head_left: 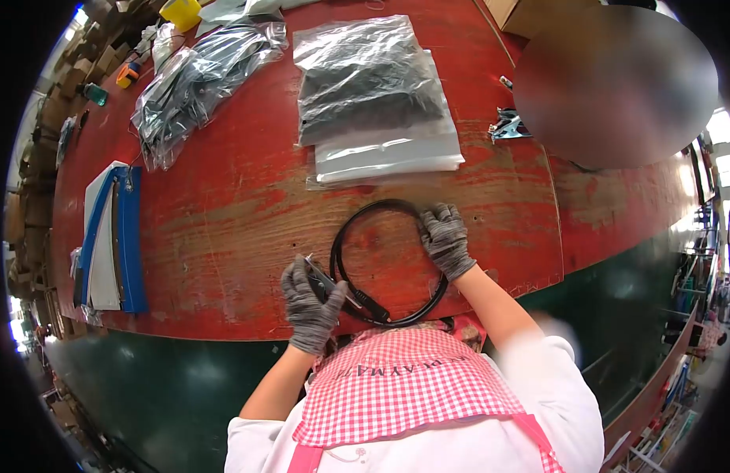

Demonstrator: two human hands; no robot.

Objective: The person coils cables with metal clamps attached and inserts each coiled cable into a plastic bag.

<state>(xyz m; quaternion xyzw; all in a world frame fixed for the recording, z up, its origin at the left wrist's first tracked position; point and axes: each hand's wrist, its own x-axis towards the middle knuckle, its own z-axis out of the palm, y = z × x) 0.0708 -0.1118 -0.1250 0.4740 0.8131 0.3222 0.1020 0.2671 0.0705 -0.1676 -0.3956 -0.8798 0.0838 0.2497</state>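
Here a glossy black cable (388, 264) lies coiled in a ring on the worn red table (246, 229). The left hand (309, 303) (knit grey glove) pinches the plug ends — the right hand (446, 239) presses fingers together on the loop's far edge.

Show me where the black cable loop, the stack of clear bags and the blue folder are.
Cable (343, 236), head view, left arc of the loop.
Bags (380, 150), head view, clear lower part of the stack.
Folder (130, 236), head view, blue cover's long edge.
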